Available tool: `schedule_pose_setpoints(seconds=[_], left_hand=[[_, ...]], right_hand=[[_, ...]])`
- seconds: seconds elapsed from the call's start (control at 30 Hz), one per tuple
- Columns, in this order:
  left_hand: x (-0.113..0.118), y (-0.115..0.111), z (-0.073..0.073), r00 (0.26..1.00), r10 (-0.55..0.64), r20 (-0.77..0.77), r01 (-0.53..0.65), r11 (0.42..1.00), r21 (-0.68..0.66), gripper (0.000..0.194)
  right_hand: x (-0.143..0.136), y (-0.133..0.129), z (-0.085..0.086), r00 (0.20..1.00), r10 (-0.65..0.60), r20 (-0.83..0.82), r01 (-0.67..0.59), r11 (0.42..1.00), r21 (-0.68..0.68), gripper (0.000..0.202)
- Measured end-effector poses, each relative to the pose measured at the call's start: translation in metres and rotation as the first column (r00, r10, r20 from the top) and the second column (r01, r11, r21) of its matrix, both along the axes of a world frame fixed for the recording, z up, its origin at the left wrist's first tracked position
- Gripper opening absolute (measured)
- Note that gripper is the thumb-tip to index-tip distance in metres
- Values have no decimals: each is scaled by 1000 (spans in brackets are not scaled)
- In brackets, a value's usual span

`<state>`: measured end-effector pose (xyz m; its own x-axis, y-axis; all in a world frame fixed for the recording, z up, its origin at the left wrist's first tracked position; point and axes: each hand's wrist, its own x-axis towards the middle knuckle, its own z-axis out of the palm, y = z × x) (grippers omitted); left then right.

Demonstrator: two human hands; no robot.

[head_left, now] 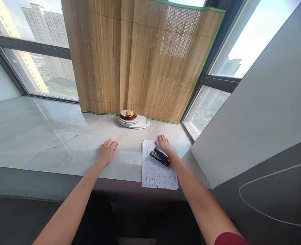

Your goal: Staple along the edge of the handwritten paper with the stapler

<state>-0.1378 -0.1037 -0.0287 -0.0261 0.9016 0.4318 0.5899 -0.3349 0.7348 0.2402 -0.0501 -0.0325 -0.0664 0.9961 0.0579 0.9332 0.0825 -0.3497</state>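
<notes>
- Black stapler (pixel 161 157) is lying on paper (pixel 150 175) beside my open right hand (pixel 163 143); a bump from my forearm (pixel 184 178) could be skewing both.
- Left hand (pixel 107 151) is curling loosely, grip unclear.
- Paper is overhanging the sill (pixel 131 172), risking creases from my leaning.

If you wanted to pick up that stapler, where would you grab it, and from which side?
I'd come from above and pinch the middle of the stapler, thumb and fingers on its opposite long sides. It lies slantwise on the written sheet, with both long edges exposed; its orange-marked end sits close against the right forearm, so that end looks harder to reach.
</notes>
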Motion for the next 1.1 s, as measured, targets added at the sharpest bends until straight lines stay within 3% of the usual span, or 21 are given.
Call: schedule_pose_setpoints(seconds=[0.07,0.1,0.17,0.23,0.3,0.37,0.47,0.6,0.83,0.97,1.1], left_hand=[[-37,3,-1,955,93,282,-74,994,-76,8],[-52,6,-1,879,132,459,-90,990,-112,10],[-72,13,-3,652,219,726,-136,976,-172,13],[-80,18,-5,495,258,830,-170,965,-199,17],[-80,21,-7,484,254,837,-176,966,-191,19],[-77,20,-9,531,246,811,-172,968,-181,19],[-76,19,-12,586,253,770,-186,967,-176,18],[-77,18,-13,618,237,749,-183,971,-157,18],[-74,14,-12,648,228,726,-176,973,-149,18],[-69,13,-11,773,257,579,-209,966,-151,17],[-49,11,-5,939,203,279,-199,979,-40,16]], right_hand=[[-28,6,-7,998,61,19,-61,998,4,61],[-47,9,-9,995,97,17,-97,995,17,61],[-89,14,-12,987,162,-22,-160,984,72,61],[-136,20,-13,980,192,-53,-187,978,92,59],[-179,27,-11,973,214,-90,-205,974,100,56],[-210,32,-8,963,230,-138,-216,970,108,51],[-230,35,-3,950,248,-190,-226,966,128,44],[-221,31,0,949,275,-155,-252,956,151,54],[-177,24,1,971,231,59,-230,973,-27,77],[-119,15,0,982,105,155,-96,993,-65,76],[-68,8,-3,982,73,172,-64,996,-55,77]])
